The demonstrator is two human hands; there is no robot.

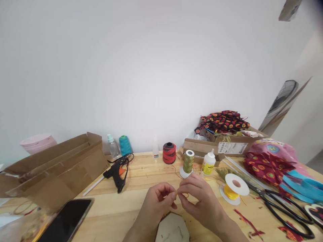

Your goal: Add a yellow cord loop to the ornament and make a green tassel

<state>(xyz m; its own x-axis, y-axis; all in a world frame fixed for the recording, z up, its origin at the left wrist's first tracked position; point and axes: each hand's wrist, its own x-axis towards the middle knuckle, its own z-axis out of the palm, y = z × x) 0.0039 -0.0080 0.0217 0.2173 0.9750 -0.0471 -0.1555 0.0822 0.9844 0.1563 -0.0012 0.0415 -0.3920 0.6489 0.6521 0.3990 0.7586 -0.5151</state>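
My left hand point(156, 201) and my right hand point(199, 198) meet over the wooden table point(141, 174), both with fingers pinched on a thin yellow thread point(182, 194) that loops between them. A beige hexagonal card piece point(172, 229) lies just below the hands. A yellow thread spool point(233, 189) lies on its side to the right of my right hand. An olive-gold thread spool point(188, 163) stands just behind the hands, next to a white glue bottle point(209, 162).
A black glue gun point(117, 173), red cord spool point(169, 153), teal spool point(125, 145) and small spray bottle point(113, 146) sit at the back. Open cardboard box point(55, 168) and phone point(66, 221) at left. Black scissors point(282, 205), patterned fabric point(267, 166) and blue ribbon point(302, 187) at right.
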